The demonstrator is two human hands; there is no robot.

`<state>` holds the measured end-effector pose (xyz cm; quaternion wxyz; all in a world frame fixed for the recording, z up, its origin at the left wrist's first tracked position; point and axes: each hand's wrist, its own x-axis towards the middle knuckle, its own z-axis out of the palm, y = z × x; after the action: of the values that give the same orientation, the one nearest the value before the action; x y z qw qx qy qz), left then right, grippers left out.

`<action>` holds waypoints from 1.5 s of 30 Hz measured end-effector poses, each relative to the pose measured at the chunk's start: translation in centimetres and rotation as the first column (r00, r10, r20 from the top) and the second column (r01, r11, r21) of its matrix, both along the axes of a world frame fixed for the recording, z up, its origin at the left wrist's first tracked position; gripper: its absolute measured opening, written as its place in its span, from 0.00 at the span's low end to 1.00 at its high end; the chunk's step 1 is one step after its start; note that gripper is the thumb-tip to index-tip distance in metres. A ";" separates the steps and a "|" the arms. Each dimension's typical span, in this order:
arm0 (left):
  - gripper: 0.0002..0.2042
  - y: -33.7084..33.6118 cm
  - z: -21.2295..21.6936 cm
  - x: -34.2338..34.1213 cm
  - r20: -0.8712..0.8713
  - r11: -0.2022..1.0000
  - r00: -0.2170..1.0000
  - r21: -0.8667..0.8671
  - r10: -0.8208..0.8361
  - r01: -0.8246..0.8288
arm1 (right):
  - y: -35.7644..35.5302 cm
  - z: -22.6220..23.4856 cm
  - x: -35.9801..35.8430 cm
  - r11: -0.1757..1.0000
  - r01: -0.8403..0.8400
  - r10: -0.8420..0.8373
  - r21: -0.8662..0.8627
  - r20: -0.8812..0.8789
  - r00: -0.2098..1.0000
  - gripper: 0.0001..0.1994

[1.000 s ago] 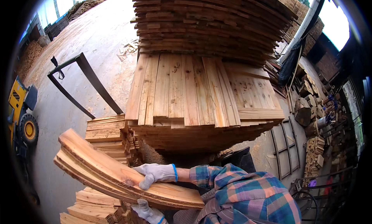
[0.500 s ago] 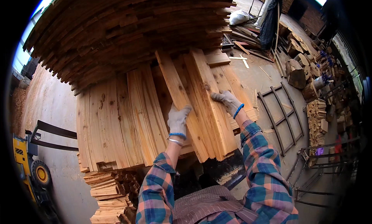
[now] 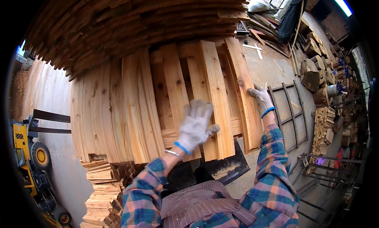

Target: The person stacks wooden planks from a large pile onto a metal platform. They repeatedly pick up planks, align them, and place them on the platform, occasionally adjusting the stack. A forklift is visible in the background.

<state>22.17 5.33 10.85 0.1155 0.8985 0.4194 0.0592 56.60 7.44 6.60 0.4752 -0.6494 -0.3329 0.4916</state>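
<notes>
My left hand [image 3: 195, 125], in a white knit glove, hovers open with fingers spread just above the near ends of two pale wooden planks [image 3: 213, 97] lying on a stack of boards [image 3: 118, 113]. It holds nothing. My right hand [image 3: 260, 98], also gloved, rests flat against the outer edge of the rightmost plank [image 3: 242, 90] on the same stack. A taller pile of rough boards [image 3: 138, 22] rises behind the stack.
A yellow forklift [image 3: 31, 157] with dark forks stands at the left. A low pile of short boards [image 3: 102, 188] sits below the stack. A metal frame [image 3: 290, 109] lies on the concrete at the right, with log pieces [image 3: 312, 74] and firewood beyond.
The planks I carried a second ago now lie on the stack. My left hand has lifted off them and opened, and my right hand has slid to the outer plank's edge.
</notes>
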 end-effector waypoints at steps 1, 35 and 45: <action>0.45 -0.6 0.7 3.4 -0.242 0.976 0.969 -0.218 -0.052 -0.002 | 0.4 0.1 0.0 1.000 0.003 -0.003 -0.012 0.011 1.000 0.26; 0.38 1.1 -1.5 -21.9 0.016 0.771 0.776 0.111 0.630 -0.628 | 4.1 2.2 -12.9 0.992 0.028 -0.026 -0.121 0.019 0.999 0.24; 0.26 -16.8 -1.6 -11.5 -0.235 -0.134 -0.198 -0.897 0.952 0.421 | 4.8 0.4 -11.3 0.991 0.066 -0.056 -0.114 0.093 0.994 0.32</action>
<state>10.70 -11.43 9.29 0.7679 -0.0633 0.5183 0.3711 45.30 12.28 7.05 0.4358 -0.7073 -0.3045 0.4659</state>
